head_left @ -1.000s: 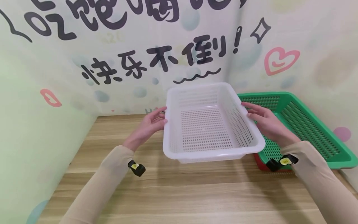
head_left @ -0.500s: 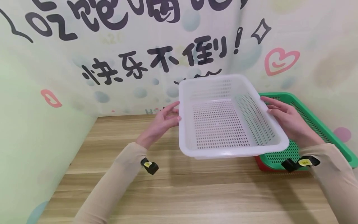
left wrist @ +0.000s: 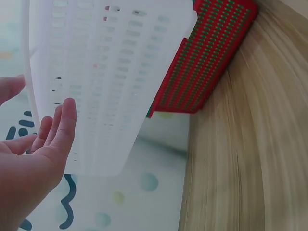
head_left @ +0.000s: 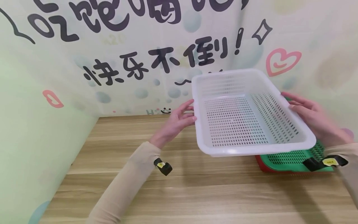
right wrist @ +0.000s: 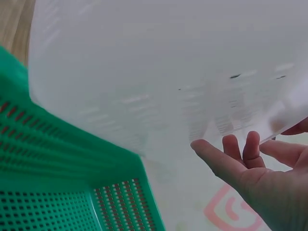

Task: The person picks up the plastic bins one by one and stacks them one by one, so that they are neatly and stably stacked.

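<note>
A white plastic drainer basket (head_left: 251,150) with slotted walls and base hangs above the table, tilted so that its inside faces the head camera. My left hand (head_left: 174,124) holds its left rim, and my right hand (head_left: 314,118) grips the right rim. From the left wrist, the fingers (left wrist: 65,122) show beneath the rim, against the basket's outer wall. The right wrist view has the right hand (right wrist: 269,187) under the other edge. Below and behind the white basket sits a green basket (head_left: 288,158), partly hidden, nested in a red basket (head_left: 262,165).
The wood-grain table (head_left: 173,193) stretches left and forward of the baskets. A printed cloth wall (head_left: 134,90) with dark characters stands close behind, and a pale side wall (head_left: 25,130) borders the left.
Both hands have carried the white basket rightward and slightly up, from the middle of the table to over the green and red baskets, which have stayed put.
</note>
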